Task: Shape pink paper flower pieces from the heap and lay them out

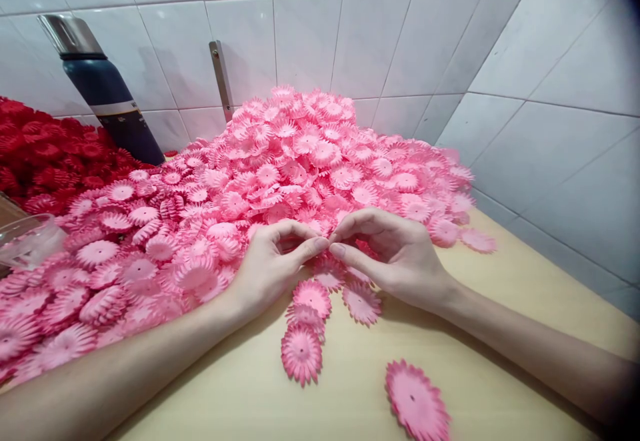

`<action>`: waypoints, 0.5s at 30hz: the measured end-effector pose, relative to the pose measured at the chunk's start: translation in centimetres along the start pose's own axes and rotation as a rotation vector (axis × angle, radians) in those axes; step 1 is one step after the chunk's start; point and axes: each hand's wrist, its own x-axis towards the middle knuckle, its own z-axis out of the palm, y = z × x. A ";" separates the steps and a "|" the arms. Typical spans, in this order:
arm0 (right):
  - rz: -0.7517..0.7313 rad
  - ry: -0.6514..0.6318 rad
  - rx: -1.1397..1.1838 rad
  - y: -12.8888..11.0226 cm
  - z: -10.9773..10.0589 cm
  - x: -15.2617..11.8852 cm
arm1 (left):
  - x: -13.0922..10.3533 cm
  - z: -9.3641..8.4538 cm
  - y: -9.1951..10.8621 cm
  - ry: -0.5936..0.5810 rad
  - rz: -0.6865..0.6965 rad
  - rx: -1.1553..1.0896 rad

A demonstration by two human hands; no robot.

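My left hand (273,261) and my right hand (400,254) meet fingertip to fingertip in front of a large heap of pink artificial flower petal discs (295,167). Each hand is closed in a pinch of thumb and index finger. Whatever lies between the fingertips, if anything, is too small to make out. Below them on the tabletop, a short overlapping row ends in a pink petal disc (301,354) with a dark centre hole. Another disc (361,302) rests under my right hand, and a larger-looking one (417,399) lies closer to me.
A dark blue bottle (113,101) with a steel cap stands at the back left, beside a heap of red petal discs (65,154). A clear plastic container (33,241) sits at the left edge. White tiled walls (320,34) bound the pale table (240,387) behind and right.
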 end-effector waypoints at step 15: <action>0.022 0.017 -0.007 0.2 -0.2 -0.1 | 0.0 -0.2 -0.3 -0.071 0.073 0.074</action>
